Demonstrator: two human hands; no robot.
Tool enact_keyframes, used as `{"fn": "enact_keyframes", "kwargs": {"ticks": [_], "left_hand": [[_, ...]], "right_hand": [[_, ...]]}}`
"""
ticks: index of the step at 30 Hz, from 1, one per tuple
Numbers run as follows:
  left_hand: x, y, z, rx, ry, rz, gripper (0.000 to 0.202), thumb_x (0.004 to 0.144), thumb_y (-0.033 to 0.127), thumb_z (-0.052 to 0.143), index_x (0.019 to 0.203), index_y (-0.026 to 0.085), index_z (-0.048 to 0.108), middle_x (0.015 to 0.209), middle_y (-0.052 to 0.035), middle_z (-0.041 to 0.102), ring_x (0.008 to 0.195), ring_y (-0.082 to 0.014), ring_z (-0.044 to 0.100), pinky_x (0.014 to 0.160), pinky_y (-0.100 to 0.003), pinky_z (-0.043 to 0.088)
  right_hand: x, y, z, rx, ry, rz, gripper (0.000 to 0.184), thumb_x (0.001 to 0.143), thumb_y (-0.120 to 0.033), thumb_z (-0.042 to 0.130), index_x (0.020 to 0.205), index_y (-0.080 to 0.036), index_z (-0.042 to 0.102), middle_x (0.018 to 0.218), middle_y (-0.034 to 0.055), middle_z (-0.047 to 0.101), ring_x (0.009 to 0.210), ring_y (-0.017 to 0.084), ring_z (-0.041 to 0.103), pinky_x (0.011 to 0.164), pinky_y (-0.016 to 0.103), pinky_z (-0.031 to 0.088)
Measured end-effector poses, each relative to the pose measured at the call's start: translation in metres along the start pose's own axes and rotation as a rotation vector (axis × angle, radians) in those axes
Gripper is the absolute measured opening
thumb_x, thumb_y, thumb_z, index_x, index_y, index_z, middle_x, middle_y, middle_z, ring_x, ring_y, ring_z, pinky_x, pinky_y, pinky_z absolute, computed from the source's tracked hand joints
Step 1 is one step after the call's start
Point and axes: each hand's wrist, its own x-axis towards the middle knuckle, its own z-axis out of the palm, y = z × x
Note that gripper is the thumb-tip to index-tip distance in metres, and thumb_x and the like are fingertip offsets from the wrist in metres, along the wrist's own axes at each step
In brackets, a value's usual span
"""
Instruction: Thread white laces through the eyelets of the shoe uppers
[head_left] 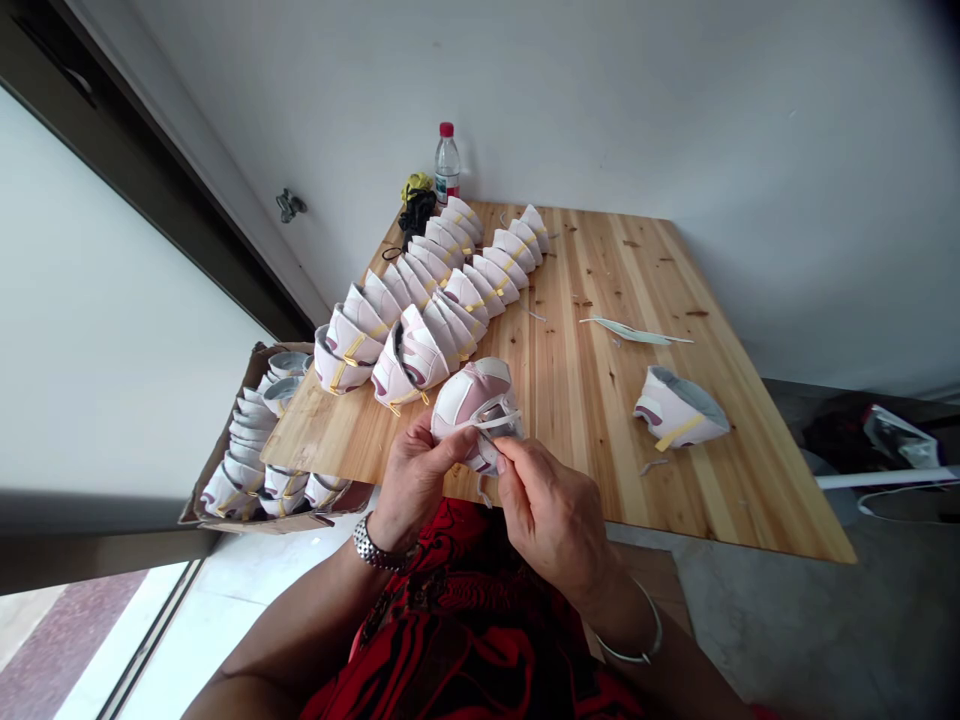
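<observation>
Over the table's near edge I hold a white and pink shoe upper (pixel 474 398). My left hand (pixel 421 462) is closed around its left side, the thumb pressing near the lacing. A white shoelace (pixel 496 420) crosses the opening. My right hand (pixel 551 510) pinches at the upper's right side, by the lace; what lies between those fingertips is too small to make out. Just beyond, two long nested rows of similar shoe uppers (pixel 420 350) with yellow tabs stretch toward the wall. One separate upper (pixel 681 408) rests on the right of the table.
The wooden table (pixel 585 400) carries a flat bundle of pale laces (pixel 634 332) and thread scraps. A bottle with a red cap (pixel 447 165) and a black bundle (pixel 417 215) stand at the back. Left and lower, a cardboard box (pixel 225 450) holds more stacked uppers.
</observation>
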Motion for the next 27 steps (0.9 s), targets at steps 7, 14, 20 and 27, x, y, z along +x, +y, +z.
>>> {"fn": "enact_keyframes", "kwargs": {"ticks": [7, 14, 20, 27], "left_hand": [[-0.0036, -0.0006, 0.0004, 0.030, -0.005, 0.027, 0.028, 0.072, 0.031, 0.086, 0.092, 0.015, 0.077, 0.083, -0.0030, 0.075, 0.070, -0.0128, 0.063, 0.067, -0.024, 0.053], [-0.0056, 0.0038, 0.0044, 0.013, -0.015, 0.023, 0.030, 0.073, 0.032, 0.085, 0.096, 0.016, 0.077, 0.089, -0.0039, 0.075, 0.074, -0.0136, 0.064, 0.068, -0.024, 0.053], [-0.0070, 0.0064, 0.0072, 0.011, -0.013, 0.002, 0.032, 0.072, 0.032, 0.085, 0.097, 0.015, 0.076, 0.090, -0.0049, 0.075, 0.073, -0.0148, 0.064, 0.069, -0.026, 0.054], [-0.0078, 0.0048, 0.0070, 0.029, -0.030, 0.023, 0.029, 0.073, 0.033, 0.085, 0.093, 0.015, 0.076, 0.086, -0.0051, 0.075, 0.072, -0.0142, 0.064, 0.067, -0.025, 0.054]], "right_hand": [[0.0021, -0.0009, 0.0012, -0.098, 0.039, -0.018, 0.028, 0.100, -0.014, 0.040, 0.118, -0.013, 0.062, 0.088, 0.0098, 0.074, 0.075, 0.020, 0.071, 0.064, 0.029, 0.051], [-0.0017, -0.0033, -0.0052, -0.155, 0.054, -0.040, 0.032, 0.100, -0.014, 0.042, 0.126, -0.014, 0.062, 0.087, 0.0085, 0.073, 0.076, 0.019, 0.071, 0.064, 0.029, 0.050], [-0.0010, -0.0057, -0.0067, -0.229, 0.085, -0.060, 0.029, 0.101, -0.014, 0.045, 0.122, -0.016, 0.066, 0.081, 0.0063, 0.072, 0.069, 0.018, 0.068, 0.061, 0.029, 0.045], [-0.0009, -0.0062, -0.0058, -0.267, 0.104, -0.070, 0.031, 0.102, -0.012, 0.043, 0.120, -0.015, 0.067, 0.079, 0.0063, 0.071, 0.071, 0.017, 0.068, 0.064, 0.029, 0.046]]}}
